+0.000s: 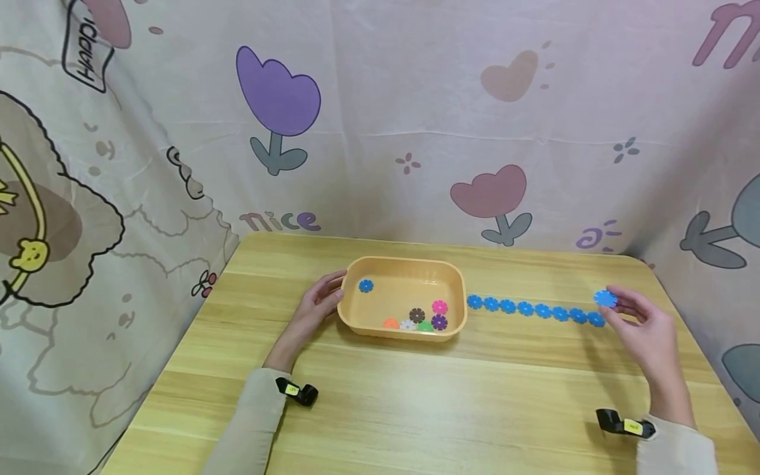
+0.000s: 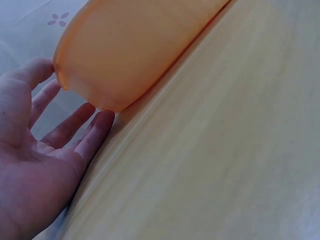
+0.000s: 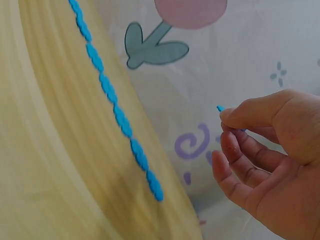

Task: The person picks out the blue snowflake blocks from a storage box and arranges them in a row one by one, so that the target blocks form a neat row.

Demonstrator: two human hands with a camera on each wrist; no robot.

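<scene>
My right hand pinches a blue snowflake disc between thumb and fingertips, raised near the right end of a row of blue snowflake discs. In the right wrist view, only a thin edge of the held disc shows past the thumb; the row lies apart from it on the wood. My left hand touches the left end of an orange-yellow plastic tray, its fingers loosely spread against the outside. The left wrist view has the fingertips right at the tray's outer wall.
Inside the tray, one blue disc lies at the back left. Pink, brown, purple, green, white and orange discs gather toward the front. The wooden table meets a printed curtain at its back edge.
</scene>
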